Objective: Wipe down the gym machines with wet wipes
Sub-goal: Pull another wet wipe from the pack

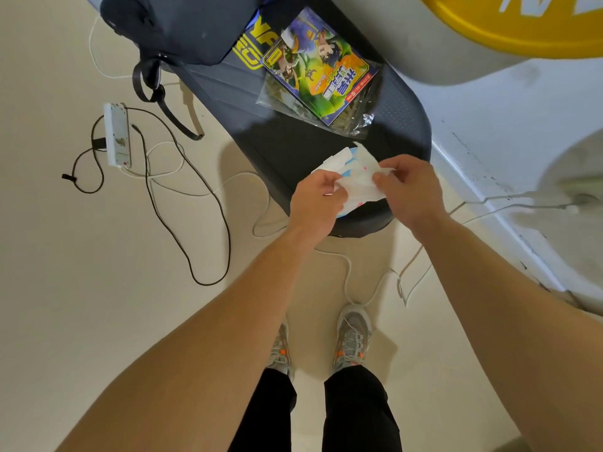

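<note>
Bold yellow outlined letters (253, 44) are printed on the dark machine platform (287, 148). They appear upside down and are partly covered, with only "YF" legible. The colourful booklet (321, 65), in a clear sleeve on the platform, carries large blue Chinese characters on white, also upside down and too blurred to read surely. The yellow disc (522, 27) at the top edge shows cut-off white capitals, perhaps an "N". The wipe packet (357, 179) bears small red marks, which are illegible.
</note>
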### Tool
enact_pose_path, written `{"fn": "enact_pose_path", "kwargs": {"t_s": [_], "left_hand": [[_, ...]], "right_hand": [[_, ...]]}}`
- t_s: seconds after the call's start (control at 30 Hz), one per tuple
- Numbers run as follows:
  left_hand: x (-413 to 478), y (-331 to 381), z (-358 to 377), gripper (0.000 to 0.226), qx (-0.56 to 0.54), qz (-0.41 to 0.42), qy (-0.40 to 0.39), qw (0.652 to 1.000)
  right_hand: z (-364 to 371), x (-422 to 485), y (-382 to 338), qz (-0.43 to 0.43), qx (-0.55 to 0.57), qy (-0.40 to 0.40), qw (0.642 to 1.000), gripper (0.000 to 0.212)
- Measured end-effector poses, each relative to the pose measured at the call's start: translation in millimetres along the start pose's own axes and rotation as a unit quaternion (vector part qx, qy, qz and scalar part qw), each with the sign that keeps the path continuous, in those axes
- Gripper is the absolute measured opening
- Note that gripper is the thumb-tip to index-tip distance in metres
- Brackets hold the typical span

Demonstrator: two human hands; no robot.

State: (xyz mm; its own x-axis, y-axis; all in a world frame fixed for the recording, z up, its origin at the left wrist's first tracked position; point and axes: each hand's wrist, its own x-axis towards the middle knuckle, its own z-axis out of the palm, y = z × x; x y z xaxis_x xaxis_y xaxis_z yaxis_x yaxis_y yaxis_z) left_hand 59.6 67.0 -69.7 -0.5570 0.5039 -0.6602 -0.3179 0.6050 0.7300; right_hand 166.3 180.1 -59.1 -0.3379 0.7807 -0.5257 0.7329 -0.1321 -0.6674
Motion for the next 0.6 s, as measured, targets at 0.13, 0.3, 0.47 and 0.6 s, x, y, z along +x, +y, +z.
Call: {"fn": "enact_pose_path", "kwargs": {"t_s": [0.13,0.3,0.47,0.6], "left_hand": [[-7.5,14.7,0.6,0.021,-0.105,-0.082,-0.039,0.99],[-3.3,-0.3,-0.7,0.018,-0.073,-0.042,0.006,0.996],[0.2,-15.9,-9.4,0.021,0.082,0.001,0.069,0.994],[0.2,-26.3,-18.3,0.021,0.224,0.083,0.047,0.97]], "right_hand": [[15.7,-9.6,-1.6,-0.012,-0.012,-0.015,1.0,0.018],[20.8,-9.3,4.1,-0.027,-0.022,-0.05,0.998,0.019],[10.3,-12.0,14.0,0.027,0.003,0.055,0.998,0.009],[4.8,-14.4,24.0,0.046,-0.012,0.09,0.995,0.008]]}}
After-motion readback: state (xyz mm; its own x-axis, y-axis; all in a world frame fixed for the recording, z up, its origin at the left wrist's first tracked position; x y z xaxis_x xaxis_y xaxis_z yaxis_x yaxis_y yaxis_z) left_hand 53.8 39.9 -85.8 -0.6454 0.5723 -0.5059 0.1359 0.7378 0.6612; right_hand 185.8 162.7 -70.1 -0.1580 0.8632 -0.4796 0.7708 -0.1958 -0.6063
